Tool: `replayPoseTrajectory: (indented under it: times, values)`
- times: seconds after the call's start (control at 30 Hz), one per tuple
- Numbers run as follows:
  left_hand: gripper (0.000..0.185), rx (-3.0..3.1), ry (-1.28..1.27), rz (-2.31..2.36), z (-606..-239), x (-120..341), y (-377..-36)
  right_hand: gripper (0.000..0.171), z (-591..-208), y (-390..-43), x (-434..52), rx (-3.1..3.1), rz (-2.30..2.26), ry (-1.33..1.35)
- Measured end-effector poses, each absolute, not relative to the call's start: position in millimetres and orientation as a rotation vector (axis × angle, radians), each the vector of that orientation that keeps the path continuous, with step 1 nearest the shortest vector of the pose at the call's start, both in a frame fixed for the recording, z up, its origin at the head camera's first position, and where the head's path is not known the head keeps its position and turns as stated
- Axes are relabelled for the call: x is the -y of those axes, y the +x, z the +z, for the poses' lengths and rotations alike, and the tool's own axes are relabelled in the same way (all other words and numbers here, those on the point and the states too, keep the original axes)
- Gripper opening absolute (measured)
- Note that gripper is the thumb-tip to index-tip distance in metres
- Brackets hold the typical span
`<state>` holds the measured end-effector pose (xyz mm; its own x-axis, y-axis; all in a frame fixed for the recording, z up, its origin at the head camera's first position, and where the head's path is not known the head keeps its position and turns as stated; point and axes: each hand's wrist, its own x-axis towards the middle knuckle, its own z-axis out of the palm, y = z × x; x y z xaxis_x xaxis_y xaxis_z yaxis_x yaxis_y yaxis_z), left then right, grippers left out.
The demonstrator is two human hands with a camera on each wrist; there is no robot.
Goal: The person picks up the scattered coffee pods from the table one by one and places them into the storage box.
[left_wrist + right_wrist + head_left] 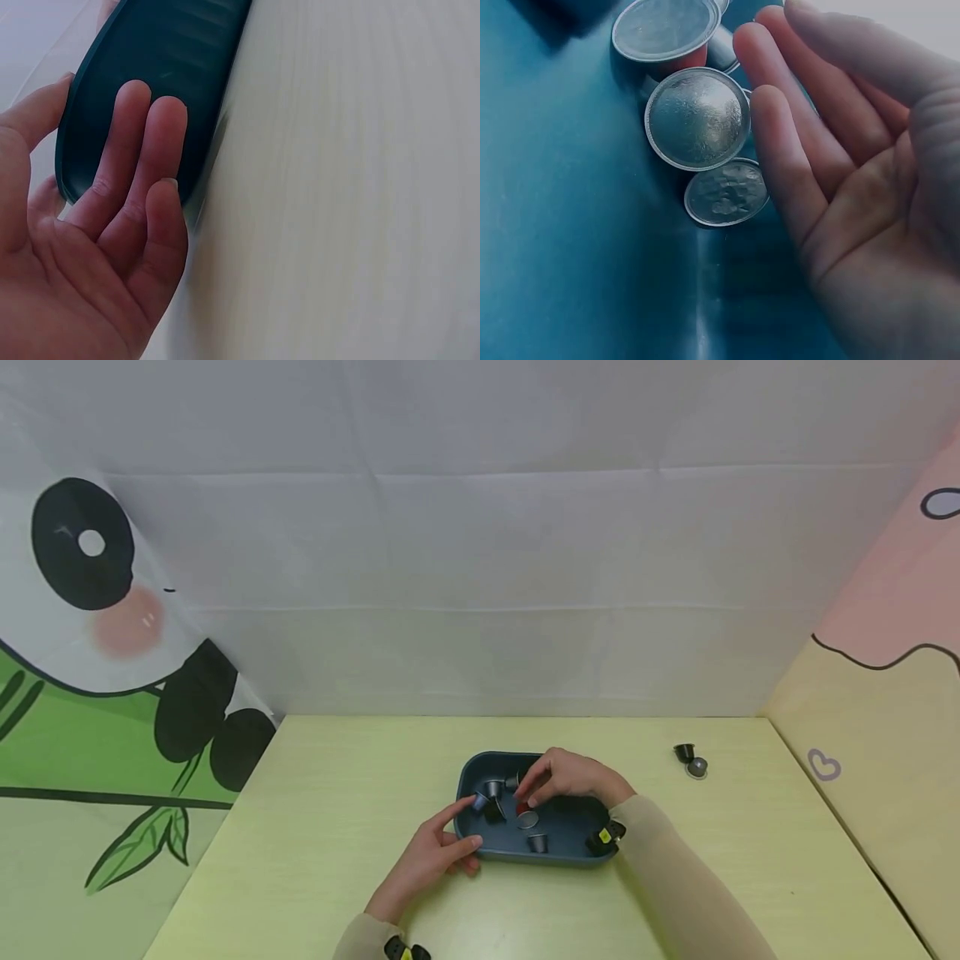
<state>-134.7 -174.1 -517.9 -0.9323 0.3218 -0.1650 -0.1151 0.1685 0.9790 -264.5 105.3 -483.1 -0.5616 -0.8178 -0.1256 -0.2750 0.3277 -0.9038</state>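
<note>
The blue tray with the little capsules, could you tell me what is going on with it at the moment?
A person works at a dark blue tray on a pale green table. The left hand rests against the tray's outer left wall, fingers straight. The right hand reaches into the tray above several foil-topped coffee capsules, one of them a red capsule; the right wrist view shows its fingers relaxed beside the capsules, gripping none. Two more capsules lie on the table to the right, outside the tray.
</note>
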Motion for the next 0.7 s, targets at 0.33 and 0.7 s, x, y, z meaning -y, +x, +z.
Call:
replayPoseTrajectory:
  times: [0.33,0.7]
  values:
    - [0.068,-2.119,0.196,1.818,-518,174,-134,0.026,-476,-268,-111,-1.979,-1.314,-0.945]
    - [0.066,-2.137,0.193,1.811,-518,173,-133,0.03,-446,-268,-134,-1.95,-1.525,-0.949]
